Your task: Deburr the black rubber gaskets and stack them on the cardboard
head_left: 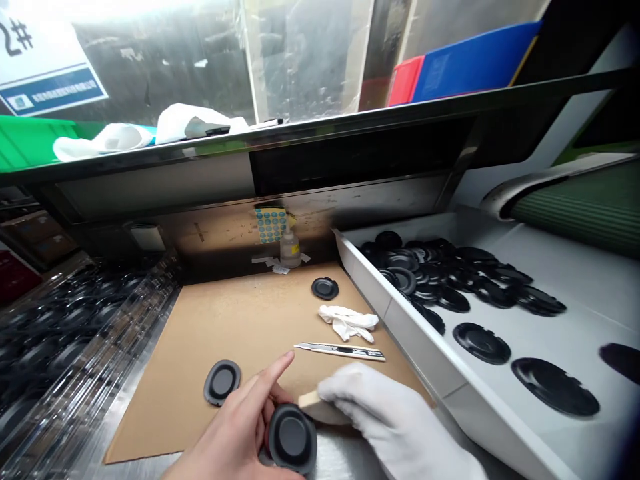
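My bare left hand (245, 417) has its thumb and fingers clamped on a black cap (293, 440), low in front of me, over the near edge of a cardboard sheet (240, 320). My gloved right hand (387, 420) has its fingers closed on a tan piece (309, 400), just beside the cap. The cardboard lies on a metal bench (345, 457), bearing a loose cap at each side, a cutter knife (327, 349) and a crumpled white cloth (347, 319). A white tray (430, 363) of caps stands right, clear plastic trays (127, 327) left; a shelf (310, 129) crosses behind, and a green belt (585, 210) runs at far right. A sign (45, 57) reads "2#"; its blue band's small writing is illegible. A bottle (289, 248) wears a yellow label, too small to read, beside a sheet of round blue stickers (270, 225).
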The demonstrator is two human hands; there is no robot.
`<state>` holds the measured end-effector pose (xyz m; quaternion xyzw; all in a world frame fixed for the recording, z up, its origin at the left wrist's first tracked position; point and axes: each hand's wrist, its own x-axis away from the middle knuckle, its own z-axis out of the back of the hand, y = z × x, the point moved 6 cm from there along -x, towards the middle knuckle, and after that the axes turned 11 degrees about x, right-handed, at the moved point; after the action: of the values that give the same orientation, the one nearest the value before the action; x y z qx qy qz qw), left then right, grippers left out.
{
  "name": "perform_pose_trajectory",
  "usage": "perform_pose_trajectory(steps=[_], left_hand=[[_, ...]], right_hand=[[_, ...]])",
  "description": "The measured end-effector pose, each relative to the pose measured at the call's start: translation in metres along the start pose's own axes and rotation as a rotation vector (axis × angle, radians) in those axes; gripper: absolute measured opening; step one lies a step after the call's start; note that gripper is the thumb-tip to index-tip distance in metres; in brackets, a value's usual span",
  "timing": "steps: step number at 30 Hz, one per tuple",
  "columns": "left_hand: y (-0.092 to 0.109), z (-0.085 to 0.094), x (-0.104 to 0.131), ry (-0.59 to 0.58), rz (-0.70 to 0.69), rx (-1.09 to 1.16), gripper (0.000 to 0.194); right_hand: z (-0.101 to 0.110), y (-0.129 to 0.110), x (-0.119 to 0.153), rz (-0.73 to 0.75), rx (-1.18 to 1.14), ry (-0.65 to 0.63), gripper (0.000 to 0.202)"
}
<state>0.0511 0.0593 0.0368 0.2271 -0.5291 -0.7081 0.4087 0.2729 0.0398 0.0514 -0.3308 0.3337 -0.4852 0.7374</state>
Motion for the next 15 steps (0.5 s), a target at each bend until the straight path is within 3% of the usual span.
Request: perform_pose_trajectory(steps=[6,15], left_hand=[[-0.029,-0.011,-0.007,0.109,0.103,0.101,0.142],[-0.034,-0.010,-0.008,0.092,-0.008,0.159,0.142]], right_hand=[[-0.019,-0.020,-0.042,0.100,0.157,-0.064,0.030],[0.005,-0.033,-0.027,0.061,0.304,0.040,0.031]])
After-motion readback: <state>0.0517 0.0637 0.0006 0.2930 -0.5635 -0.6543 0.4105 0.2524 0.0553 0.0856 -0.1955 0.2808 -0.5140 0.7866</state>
